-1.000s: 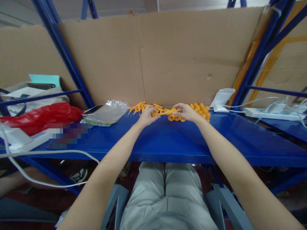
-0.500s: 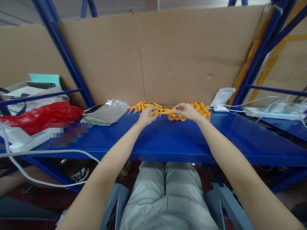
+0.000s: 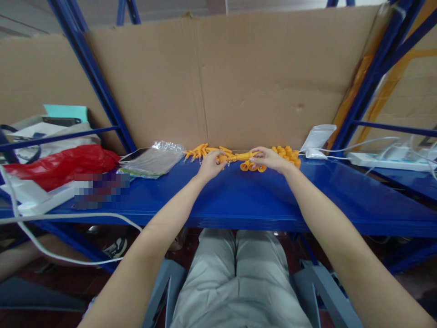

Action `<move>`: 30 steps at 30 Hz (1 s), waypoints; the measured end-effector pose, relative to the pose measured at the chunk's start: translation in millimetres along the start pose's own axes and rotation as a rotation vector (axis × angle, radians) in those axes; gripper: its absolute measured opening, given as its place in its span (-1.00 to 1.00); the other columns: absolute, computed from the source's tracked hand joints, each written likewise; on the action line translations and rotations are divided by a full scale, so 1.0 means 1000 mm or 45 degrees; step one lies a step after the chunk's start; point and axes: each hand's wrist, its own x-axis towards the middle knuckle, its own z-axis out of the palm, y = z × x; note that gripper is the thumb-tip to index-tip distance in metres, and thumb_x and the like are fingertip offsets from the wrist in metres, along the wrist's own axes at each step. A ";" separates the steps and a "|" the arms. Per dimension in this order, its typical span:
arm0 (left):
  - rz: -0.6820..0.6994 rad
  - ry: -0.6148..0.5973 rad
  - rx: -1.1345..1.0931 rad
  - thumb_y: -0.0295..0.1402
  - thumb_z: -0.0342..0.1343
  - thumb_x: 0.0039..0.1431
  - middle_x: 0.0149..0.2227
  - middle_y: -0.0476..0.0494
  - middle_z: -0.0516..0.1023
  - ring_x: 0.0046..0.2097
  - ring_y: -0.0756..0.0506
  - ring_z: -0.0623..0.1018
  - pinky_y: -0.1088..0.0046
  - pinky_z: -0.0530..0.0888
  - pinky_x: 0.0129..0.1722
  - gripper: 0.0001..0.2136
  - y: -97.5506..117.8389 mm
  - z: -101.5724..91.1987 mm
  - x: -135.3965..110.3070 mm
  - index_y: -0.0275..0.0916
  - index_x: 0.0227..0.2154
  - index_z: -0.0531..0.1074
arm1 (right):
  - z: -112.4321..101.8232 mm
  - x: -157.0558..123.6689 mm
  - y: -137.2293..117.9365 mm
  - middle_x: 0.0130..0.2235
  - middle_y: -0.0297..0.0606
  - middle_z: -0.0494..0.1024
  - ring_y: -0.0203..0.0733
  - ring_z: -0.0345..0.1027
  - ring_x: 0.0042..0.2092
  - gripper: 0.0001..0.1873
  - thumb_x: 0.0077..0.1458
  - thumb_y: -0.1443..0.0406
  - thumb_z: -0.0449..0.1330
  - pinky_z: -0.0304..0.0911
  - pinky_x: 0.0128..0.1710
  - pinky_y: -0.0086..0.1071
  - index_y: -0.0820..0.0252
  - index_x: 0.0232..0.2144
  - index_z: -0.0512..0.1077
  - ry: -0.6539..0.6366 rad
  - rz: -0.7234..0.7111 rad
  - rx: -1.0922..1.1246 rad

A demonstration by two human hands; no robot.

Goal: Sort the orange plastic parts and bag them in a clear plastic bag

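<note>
Both of my hands reach to the back of a blue metal shelf. My left hand and my right hand pinch the two ends of one long orange plastic part held just above the shelf. Under it lie a few round orange caps. A heap of more orange caps sits right of my right hand. Loose orange stick-shaped parts lie left of my left hand, against the cardboard.
A brown cardboard sheet stands behind the shelf. A clear plastic bag and a red bag lie at the left, with white cables. A white pouch and a power strip are at the right. Blue rack posts flank the shelf.
Both hands stay on the orange part; they have shifted only slightly, and the view has tilted a little.
</note>
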 end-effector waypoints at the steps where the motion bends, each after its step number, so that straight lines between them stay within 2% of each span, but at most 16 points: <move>1: 0.011 0.012 0.006 -0.47 0.28 0.04 -0.19 -0.09 0.57 -0.23 -0.06 0.56 0.36 0.58 -0.23 -0.80 0.001 0.000 0.000 -0.21 -0.24 0.47 | 0.000 0.000 0.000 -0.36 -0.26 0.62 -0.34 0.46 -0.44 -0.68 0.09 0.24 0.37 0.38 -0.39 -0.49 0.21 -0.13 0.45 0.011 -0.012 0.009; 3: 0.024 0.035 0.017 -0.46 0.28 0.06 -0.19 -0.09 0.56 -0.18 -0.08 0.56 0.37 0.57 -0.23 -0.80 0.004 0.000 -0.001 -0.20 -0.23 0.47 | 0.001 0.001 0.001 -0.42 -0.24 0.61 -0.33 0.46 -0.45 -0.73 0.15 0.11 0.32 0.39 -0.37 -0.48 0.22 -0.31 0.47 0.028 -0.035 0.009; 6: 0.019 0.052 0.036 -0.45 0.27 0.07 -0.18 -0.10 0.55 -0.13 -0.10 0.54 0.35 0.57 -0.19 -0.80 0.009 -0.001 -0.002 -0.21 -0.23 0.46 | 0.004 0.004 0.003 -0.50 -0.15 0.58 -0.25 0.47 -0.46 -0.48 0.17 -0.12 0.17 0.41 -0.38 -0.41 0.18 -0.52 0.41 0.068 -0.009 -0.021; 9: -0.001 0.033 0.043 -0.44 0.25 0.07 -0.18 -0.09 0.55 -0.10 -0.10 0.53 0.32 0.56 -0.13 -0.82 0.010 -0.001 -0.002 -0.20 -0.23 0.47 | 0.005 0.008 0.006 -0.52 -0.07 0.58 -0.15 0.49 -0.46 -0.39 0.12 -0.22 0.11 0.43 -0.38 -0.30 0.16 -0.58 0.38 0.078 0.044 -0.052; 14: -0.019 -0.003 0.044 -0.45 0.25 0.07 -0.16 -0.09 0.55 -0.11 -0.10 0.53 0.31 0.56 -0.11 -0.81 0.009 -0.001 -0.001 -0.20 -0.22 0.47 | 0.003 0.006 0.007 -0.41 -0.06 0.64 -0.14 0.52 -0.45 -0.45 0.17 -0.18 0.11 0.43 -0.39 -0.30 0.17 -0.40 0.47 -0.030 0.020 -0.003; 17: -0.041 -0.014 0.062 -0.47 0.25 0.06 -0.17 -0.10 0.56 -0.10 -0.12 0.53 0.27 0.55 -0.07 -0.82 0.010 -0.002 -0.001 -0.21 -0.25 0.47 | 0.004 0.002 0.004 -0.36 -0.14 0.66 -0.21 0.52 -0.43 -0.63 0.21 0.00 0.22 0.43 -0.37 -0.37 0.17 -0.19 0.44 -0.098 0.026 0.115; 19: -0.057 -0.010 0.069 -0.48 0.25 0.05 -0.17 -0.11 0.56 -0.10 -0.12 0.54 0.26 0.55 -0.06 -0.82 0.011 -0.002 -0.002 -0.22 -0.25 0.47 | 0.005 0.000 0.001 -0.40 -0.21 0.65 -0.25 0.50 -0.44 -0.69 0.20 0.11 0.27 0.42 -0.38 -0.41 0.19 -0.14 0.39 -0.092 0.051 0.159; 22: -0.055 -0.003 0.062 -0.50 0.25 0.05 -0.15 -0.11 0.56 -0.09 -0.12 0.54 0.26 0.54 -0.04 -0.80 0.012 -0.003 -0.002 -0.22 -0.24 0.46 | 0.006 -0.001 0.000 -0.51 -0.28 0.59 -0.29 0.44 -0.51 -0.77 0.22 0.14 0.25 0.36 -0.44 -0.46 0.19 -0.28 0.39 -0.087 0.074 0.150; 25: -0.043 0.007 0.058 -0.49 0.26 0.05 -0.16 -0.10 0.56 -0.08 -0.12 0.54 0.25 0.54 -0.04 -0.80 0.012 -0.003 -0.003 -0.21 -0.23 0.46 | 0.008 -0.001 0.000 -0.57 -0.28 0.53 -0.31 0.36 -0.57 -0.66 0.24 0.05 0.21 0.31 -0.48 -0.46 0.17 -0.43 0.36 -0.075 0.083 0.122; 30: -0.041 0.008 0.058 -0.48 0.25 0.06 -0.15 -0.09 0.56 -0.07 -0.12 0.53 0.26 0.55 -0.04 -0.81 0.010 -0.002 -0.003 -0.19 -0.24 0.46 | 0.009 0.000 0.001 -0.58 -0.29 0.49 -0.32 0.32 -0.58 -0.59 0.21 -0.03 0.19 0.26 -0.54 -0.47 0.15 -0.46 0.33 -0.043 0.074 0.097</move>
